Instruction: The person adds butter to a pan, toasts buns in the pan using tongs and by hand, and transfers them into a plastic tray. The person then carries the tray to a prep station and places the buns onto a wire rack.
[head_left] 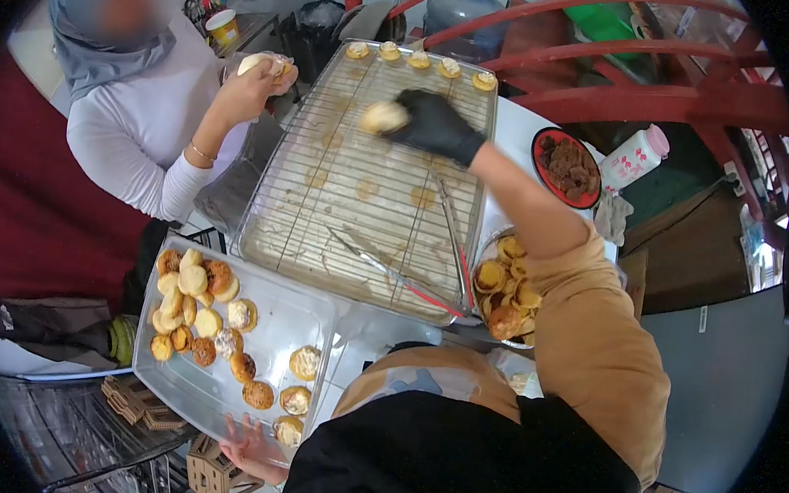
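My right hand (433,127), in a black glove, holds a pale cream puff (384,118) over the wire rack (325,202) on a metal tray. Both hand and puff are blurred by motion. Along the rack's far edge sit several puffs topped with white filling (419,59). My bare left hand (251,447) is at the near end of a clear plastic box (287,299), fingers against its underside. Inside the box lie browned puffs and pale ones (192,279), with several filled ones (304,362) at the right. Two red-handled tongs (401,279) rest on the rack.
A bowl of cut puff pieces (509,290) stands right of the rack, below my right arm. Beyond it are a red-rimmed plate of brown pieces (568,167) and a pink-lidded container (635,157). Across at left, a co-worker (150,114) holds a puff in gloved hands.
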